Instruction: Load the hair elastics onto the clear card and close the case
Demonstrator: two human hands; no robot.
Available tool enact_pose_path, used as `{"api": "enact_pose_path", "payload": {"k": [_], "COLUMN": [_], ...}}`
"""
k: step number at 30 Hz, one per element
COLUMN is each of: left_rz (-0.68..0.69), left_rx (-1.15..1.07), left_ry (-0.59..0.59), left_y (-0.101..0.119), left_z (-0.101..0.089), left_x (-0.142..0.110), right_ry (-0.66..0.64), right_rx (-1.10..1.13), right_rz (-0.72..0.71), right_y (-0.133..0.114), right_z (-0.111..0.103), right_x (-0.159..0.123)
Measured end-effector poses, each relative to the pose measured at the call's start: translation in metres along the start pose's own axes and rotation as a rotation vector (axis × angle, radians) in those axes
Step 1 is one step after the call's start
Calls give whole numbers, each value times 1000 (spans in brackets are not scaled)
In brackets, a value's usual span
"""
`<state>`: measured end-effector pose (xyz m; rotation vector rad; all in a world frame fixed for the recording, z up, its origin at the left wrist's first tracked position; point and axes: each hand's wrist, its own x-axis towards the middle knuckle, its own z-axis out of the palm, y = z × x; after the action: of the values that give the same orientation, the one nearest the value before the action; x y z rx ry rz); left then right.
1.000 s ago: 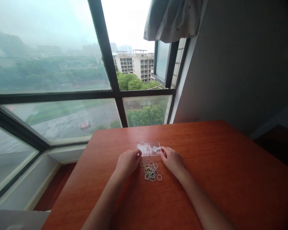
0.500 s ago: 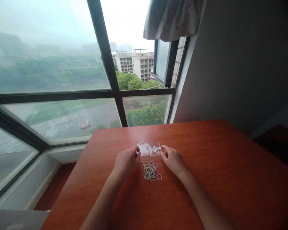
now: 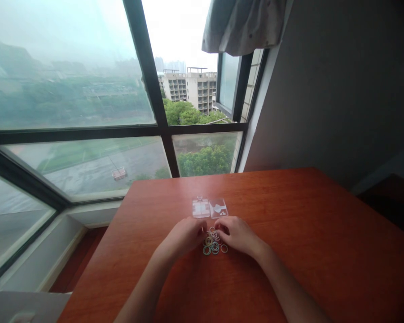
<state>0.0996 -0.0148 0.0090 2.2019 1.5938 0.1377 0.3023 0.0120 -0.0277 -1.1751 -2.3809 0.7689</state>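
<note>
A loose pile of small pastel rings [image 3: 215,246], seemingly elastic bands, lies on the table between my two hands. At its left edge is my left hand [image 3: 187,235], fingers bent down and slightly apart; its fingertips hide part of the pile. My right hand [image 3: 239,234] reaches in from the other side, thumb and forefinger apart at the upper right of the pile. Just beyond the fingers lies a clear plastic case, unfolded flat, with a left half [image 3: 201,208] and a right half [image 3: 218,208] bearing white markings.
The reddish-brown wooden table [image 3: 289,251] stands against a large dark-framed window [image 3: 164,130]. A grey curtain [image 3: 244,27] hangs at the top, and a dark wall [image 3: 330,89] rises on the right.
Both hands have moved from the sides of the clear case toward me and inward, onto the edges of the ring pile. The case now lies untouched.
</note>
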Motion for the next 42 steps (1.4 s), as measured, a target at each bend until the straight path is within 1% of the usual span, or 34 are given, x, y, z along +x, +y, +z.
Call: {"api": "enact_pose_path", "payload": {"k": [2,5,9,16,20,24,33,42], "left_rz": [0,-55,-110,-12,-22,10,27,27], "left_rx": [-10,30,87,36,84,107,98,100], "left_ry": [17,51,25,1,75,132,154,155], "left_y": [-2,-5,-7,-5,-10,-16,-22,-19], "left_z": [-4,-9,-9,-1,-1,2,11,7], "left_x": [-1,-2,-1,2,2,3,9,7], "right_ry": [6,31,44,44,62,48,2,9], "right_rx": [7,0,-37,-43,-15,44,78,65], "right_rz": [-2,7,31,33,8,-35,-47,-59], "right_y": [1,4,9,14,11,5,3,4], "right_z": [-1,-4,-6,-3,-2,0,2,3], "right_x": [1,1,1,2,2,1,-1,-1]}}
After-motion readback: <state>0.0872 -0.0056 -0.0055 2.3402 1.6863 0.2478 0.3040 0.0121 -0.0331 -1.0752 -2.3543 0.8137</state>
